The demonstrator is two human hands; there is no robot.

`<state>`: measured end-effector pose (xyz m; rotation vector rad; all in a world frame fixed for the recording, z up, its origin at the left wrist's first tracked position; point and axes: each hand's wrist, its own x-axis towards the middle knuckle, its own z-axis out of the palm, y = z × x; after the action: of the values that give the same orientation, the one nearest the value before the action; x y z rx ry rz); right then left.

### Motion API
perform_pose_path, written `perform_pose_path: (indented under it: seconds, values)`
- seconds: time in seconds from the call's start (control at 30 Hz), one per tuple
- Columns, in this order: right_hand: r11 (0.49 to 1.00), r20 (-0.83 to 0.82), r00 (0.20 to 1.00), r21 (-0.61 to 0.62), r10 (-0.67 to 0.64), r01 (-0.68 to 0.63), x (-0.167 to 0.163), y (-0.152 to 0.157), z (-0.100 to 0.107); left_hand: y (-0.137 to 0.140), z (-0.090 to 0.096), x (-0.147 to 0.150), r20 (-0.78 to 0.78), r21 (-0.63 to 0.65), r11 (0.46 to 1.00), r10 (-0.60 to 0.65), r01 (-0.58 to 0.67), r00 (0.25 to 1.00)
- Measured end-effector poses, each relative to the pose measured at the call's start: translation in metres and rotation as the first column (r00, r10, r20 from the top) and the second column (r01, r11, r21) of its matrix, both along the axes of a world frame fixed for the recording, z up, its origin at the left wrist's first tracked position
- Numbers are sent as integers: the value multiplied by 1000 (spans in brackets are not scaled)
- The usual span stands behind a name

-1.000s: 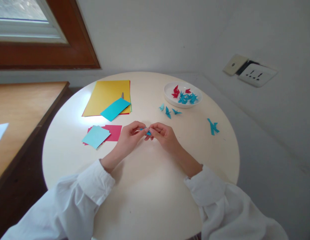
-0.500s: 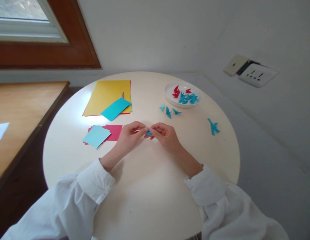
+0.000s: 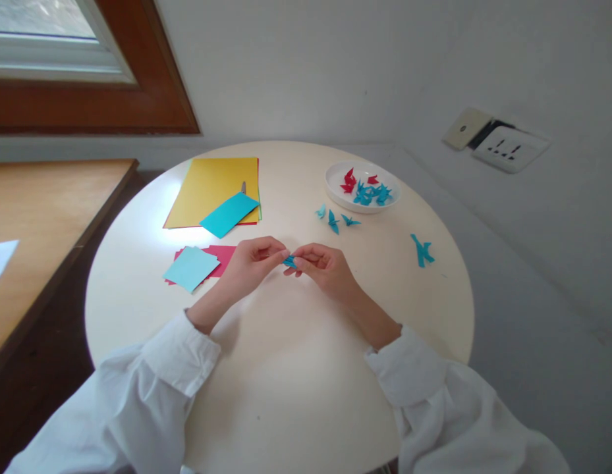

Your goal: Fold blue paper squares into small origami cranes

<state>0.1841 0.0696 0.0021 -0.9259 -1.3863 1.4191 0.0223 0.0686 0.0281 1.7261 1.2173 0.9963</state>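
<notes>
A folded blue paper (image 3: 289,261) is held over the middle of the table (image 3: 286,375), pinched at its left end by the thumb and fingertips of the left hand (image 3: 256,264) and at its right end by those of the right hand (image 3: 327,268). Its long axis is run from hand to hand, with the right end tipped slightly nearer the wearer. Its ends are partly covered by fingers.

Three cranes are set in front of the dish (image 3: 361,209): one pale crane (image 3: 321,212) and two blue ones, the middle crane (image 3: 333,222) and the right crane (image 3: 350,220). In the dish, red cranes (image 3: 349,180) and blue cranes (image 3: 365,192) are gathered, too overlapped to be counted.

On the left, one blue sheet (image 3: 229,215) is laid partly across a yellow sheet (image 3: 211,187). Nearer, one pale square (image 3: 191,268) is stacked over pink squares (image 3: 221,258). Blue scraps (image 3: 422,251) are left on the right.
</notes>
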Motion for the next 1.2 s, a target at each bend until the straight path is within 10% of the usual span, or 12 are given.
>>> perform_pose_path:
  seconds: [0.8, 1.2]
  values:
    - [1000, 123, 992, 16, -3, 1, 0, 0, -3, 2, -3, -3, -149, 12, 1000, -27, 29, 988]
    - [999, 164, 985, 1, 51, -52, 1, 0, -7, 5, 5, -16, -228, 18, 966, -246, 257, 942]
